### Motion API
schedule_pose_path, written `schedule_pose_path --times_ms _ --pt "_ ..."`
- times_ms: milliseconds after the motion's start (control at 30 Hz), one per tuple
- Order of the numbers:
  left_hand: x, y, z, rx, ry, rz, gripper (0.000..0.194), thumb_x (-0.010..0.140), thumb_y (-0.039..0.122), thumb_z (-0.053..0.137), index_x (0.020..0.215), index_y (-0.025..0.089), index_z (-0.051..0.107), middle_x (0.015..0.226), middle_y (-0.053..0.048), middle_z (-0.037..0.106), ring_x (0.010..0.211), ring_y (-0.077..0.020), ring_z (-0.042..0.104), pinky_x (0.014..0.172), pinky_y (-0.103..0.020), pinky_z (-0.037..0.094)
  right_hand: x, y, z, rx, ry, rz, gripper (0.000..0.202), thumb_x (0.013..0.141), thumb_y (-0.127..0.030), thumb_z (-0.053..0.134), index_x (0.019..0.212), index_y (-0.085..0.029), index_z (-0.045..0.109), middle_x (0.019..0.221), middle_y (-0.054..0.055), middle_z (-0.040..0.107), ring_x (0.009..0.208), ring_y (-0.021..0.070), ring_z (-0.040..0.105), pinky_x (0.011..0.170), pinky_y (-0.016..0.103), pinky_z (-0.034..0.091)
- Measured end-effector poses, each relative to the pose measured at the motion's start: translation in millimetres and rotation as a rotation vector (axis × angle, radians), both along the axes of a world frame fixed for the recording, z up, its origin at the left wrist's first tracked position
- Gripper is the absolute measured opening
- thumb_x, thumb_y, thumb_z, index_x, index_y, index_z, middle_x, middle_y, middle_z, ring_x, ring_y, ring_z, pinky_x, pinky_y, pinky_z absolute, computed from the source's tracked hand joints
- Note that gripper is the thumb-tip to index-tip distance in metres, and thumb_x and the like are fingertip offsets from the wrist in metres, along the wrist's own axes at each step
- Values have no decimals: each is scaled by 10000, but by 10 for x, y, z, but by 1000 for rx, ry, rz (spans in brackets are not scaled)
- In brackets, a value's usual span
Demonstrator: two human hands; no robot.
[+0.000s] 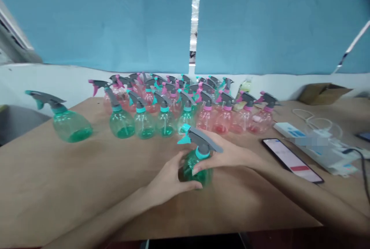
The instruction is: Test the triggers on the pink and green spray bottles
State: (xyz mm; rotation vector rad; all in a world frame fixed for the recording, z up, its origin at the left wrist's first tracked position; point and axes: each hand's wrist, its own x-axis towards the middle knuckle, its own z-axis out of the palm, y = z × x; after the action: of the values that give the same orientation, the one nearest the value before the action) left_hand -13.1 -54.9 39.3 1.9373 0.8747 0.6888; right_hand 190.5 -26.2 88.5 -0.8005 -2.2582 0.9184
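Observation:
A green spray bottle (202, 149) with a grey and turquoise trigger head is held upright between both hands near the table's front. My left hand (170, 177) wraps round the lower left side of its body. My right hand (221, 154) grips it from the right, just under the turquoise collar, with the thumb across the front. Another green bottle (71, 125) stands apart at the left. Behind the held bottle is a front row of green bottles (145, 123) and pink bottles (223, 120), with several more crowded behind them.
On the wooden table (101, 179), a phone (291, 160) and a white power strip (315, 147) with cables lie at the right. A cardboard box (322, 93) sits at the back right. Blue curtains (115, 21) hang behind.

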Motion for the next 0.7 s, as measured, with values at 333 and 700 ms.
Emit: schedule_pose_path --times_ms 333,700 --pt "484 256 -114 220 156 -135 823 747 505 686 1410 291 248 1431 -90 355 1296 -305 346 1023 -517 326 279 -45 -169 76 340 -202 387 719 -263 662 1068 -217 503 1019 24 587 769 126 585 700 294 506" --pt "317 441 -296 531 421 -116 900 727 620 631 1424 231 215 1425 -115 347 1288 -311 327 1022 -466 306 348 92 -279 165 217 -276 398 642 -127 478 1017 -262 470 820 -55 546 473 53 377 454 207 393"
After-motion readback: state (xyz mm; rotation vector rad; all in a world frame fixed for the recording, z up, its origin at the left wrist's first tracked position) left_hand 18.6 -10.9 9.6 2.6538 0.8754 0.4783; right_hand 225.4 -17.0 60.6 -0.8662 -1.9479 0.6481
